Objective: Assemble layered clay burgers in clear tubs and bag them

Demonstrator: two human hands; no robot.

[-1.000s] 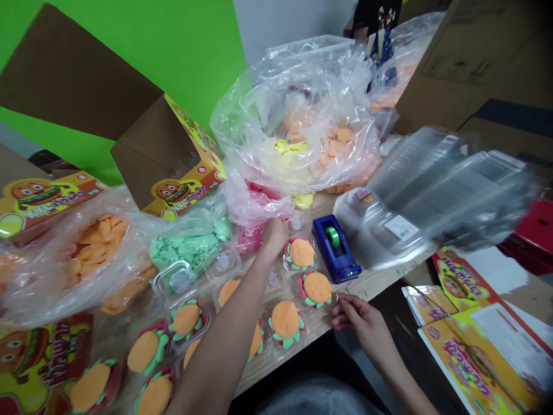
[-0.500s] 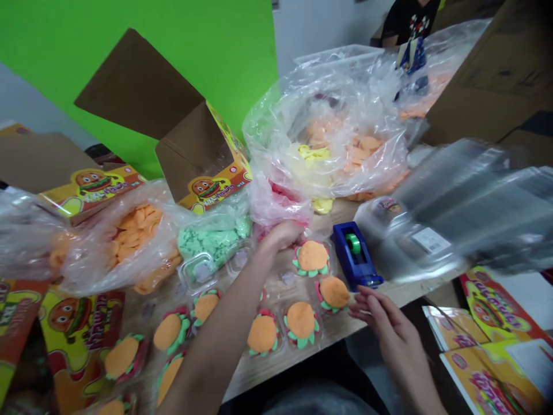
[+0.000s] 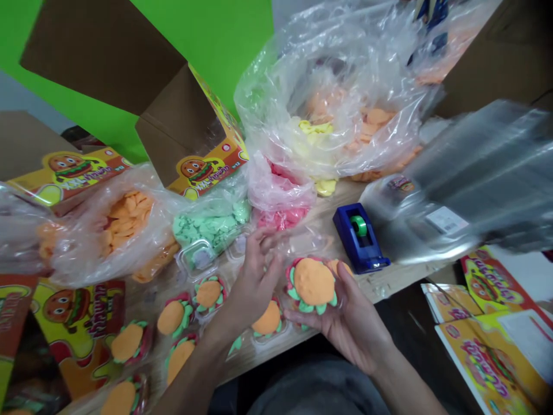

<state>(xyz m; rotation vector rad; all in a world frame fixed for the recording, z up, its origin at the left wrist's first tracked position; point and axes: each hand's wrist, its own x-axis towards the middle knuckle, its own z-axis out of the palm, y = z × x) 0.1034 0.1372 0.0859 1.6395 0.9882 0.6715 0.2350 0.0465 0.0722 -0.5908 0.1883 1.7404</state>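
My right hand [image 3: 349,328] cups a clear plastic tray holding a burger made of soft orange, green and red pieces [image 3: 313,282], lifted just above the wooden table [image 3: 389,282]. My left hand [image 3: 254,282] is open, its spread fingers close beside that burger and apparently not touching it. Below my left wrist lie several similar burgers in clear trays, including one [image 3: 268,318] nearest the hand. A clear tray with a little loose material [image 3: 201,256] sits beyond them.
Open plastic bags hold orange pieces [image 3: 125,225], green pieces [image 3: 211,227], pink pieces [image 3: 280,202] and mixed orange and yellow pieces [image 3: 341,98]. A blue tape dispenser [image 3: 358,236] stands right of my hands, beside a stack of clear containers [image 3: 475,178]. Printed cards [image 3: 488,357] lie lower right.
My right hand has lifted one burger in its tray off the table. My left hand has come away from the pink bag, and its fingers have spread beside that burger.
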